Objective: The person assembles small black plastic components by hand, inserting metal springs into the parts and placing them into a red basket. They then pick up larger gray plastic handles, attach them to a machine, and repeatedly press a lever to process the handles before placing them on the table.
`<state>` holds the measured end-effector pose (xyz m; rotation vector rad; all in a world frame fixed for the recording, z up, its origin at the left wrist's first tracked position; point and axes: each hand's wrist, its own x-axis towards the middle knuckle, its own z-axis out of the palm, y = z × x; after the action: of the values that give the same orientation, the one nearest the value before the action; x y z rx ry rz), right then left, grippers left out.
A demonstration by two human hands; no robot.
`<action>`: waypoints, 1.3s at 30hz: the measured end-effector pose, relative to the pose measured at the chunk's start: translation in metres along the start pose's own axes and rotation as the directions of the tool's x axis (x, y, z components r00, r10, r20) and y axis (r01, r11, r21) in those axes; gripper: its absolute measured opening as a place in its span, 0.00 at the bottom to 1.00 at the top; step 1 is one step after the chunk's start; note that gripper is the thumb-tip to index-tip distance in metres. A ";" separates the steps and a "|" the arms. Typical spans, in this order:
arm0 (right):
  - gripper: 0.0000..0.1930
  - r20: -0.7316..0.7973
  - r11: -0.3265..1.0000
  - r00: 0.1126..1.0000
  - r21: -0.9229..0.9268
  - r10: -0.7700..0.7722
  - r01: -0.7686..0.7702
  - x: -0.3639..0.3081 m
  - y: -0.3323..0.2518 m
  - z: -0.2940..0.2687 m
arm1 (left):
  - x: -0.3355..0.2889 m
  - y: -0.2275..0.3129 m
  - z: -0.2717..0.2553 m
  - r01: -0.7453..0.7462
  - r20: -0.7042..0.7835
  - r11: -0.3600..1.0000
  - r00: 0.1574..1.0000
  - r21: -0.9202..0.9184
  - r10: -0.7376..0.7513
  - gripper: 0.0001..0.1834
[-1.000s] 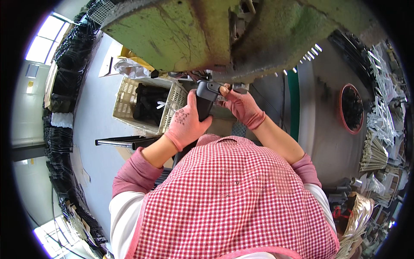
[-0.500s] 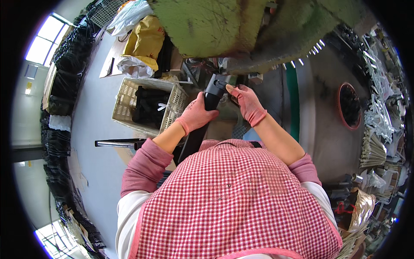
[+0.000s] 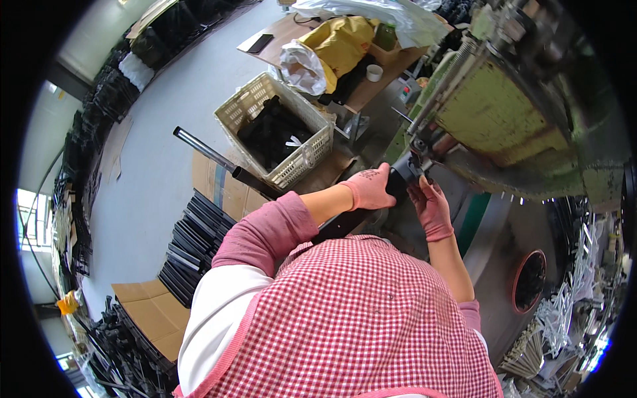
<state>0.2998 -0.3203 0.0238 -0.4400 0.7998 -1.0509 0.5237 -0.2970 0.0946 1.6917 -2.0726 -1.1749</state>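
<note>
Head view: black tube (image 3: 340, 224) lay aslant, long axis from 8 to 2 o'clock, its upper end pointing to 2 o'clock, at the green machine (image 3: 499, 109). Grey floor (image 3: 172, 99) spread beyond; a cream plastic crate (image 3: 292, 171) of black parts stood at 10 o'clock from the left hand (image 3: 371, 188), a red-rimmed round basket (image 3: 516, 285) at 4 o'clock from the right hand (image 3: 432, 212). Left hand, pink-gloved, wrapped around the tube, forearm from 8 o'clock. Right fingers were bunched near the tube's upper end, forearm from 5 o'clock; could not tell whether they pinched anything.
</note>
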 end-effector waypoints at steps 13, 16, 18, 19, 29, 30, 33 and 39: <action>0.08 -0.056 0.988 0.993 -0.113 0.100 -0.106 -0.092 -0.010 -0.019 | -0.044 -0.008 0.009 -0.068 0.298 0.948 0.940 -0.312 0.165 0.38; 0.11 -0.167 0.963 0.949 0.057 0.268 -0.262 -0.110 0.012 -0.086 | -0.069 -0.072 0.035 0.415 0.576 0.687 0.818 -0.597 0.006 0.38; 0.11 -0.184 0.981 0.965 -0.026 0.187 -0.195 -0.116 0.020 -0.141 | -0.082 -0.131 0.025 0.597 0.656 0.476 0.753 -0.646 -0.056 0.15; 0.10 -0.345 0.944 0.925 -0.222 0.158 -0.244 -0.118 0.026 -0.171 | -0.084 -0.155 0.018 0.585 0.613 0.402 0.787 -0.704 -0.073 0.09; 0.25 -0.814 0.611 -0.234 -0.178 -0.532 -0.772 -0.288 0.003 -0.342 | -0.014 -0.349 -0.018 0.510 0.022 0.295 0.526 -0.808 -0.850 0.09; 0.27 -0.752 0.656 -0.398 -0.060 -0.525 -0.752 -0.307 0.000 -0.346 | 0.000 -0.342 0.003 0.593 0.036 0.397 0.585 -0.701 -0.810 0.10; 0.31 -0.601 0.765 -0.713 0.246 -0.361 -0.595 -0.351 -0.008 -0.357 | 0.049 -0.292 0.082 0.625 0.185 0.706 0.777 -0.332 -0.601 0.13; 0.35 -0.508 0.862 -0.792 0.168 -0.340 -0.478 -0.405 -0.001 -0.361 | 0.130 -0.164 0.196 0.180 0.473 0.983 0.869 -0.028 -0.145 0.21</action>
<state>-0.0808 0.0573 -0.0589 1.0010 3.2415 -0.3879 0.4816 -0.3311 -0.1869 1.7018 -2.1333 -1.8509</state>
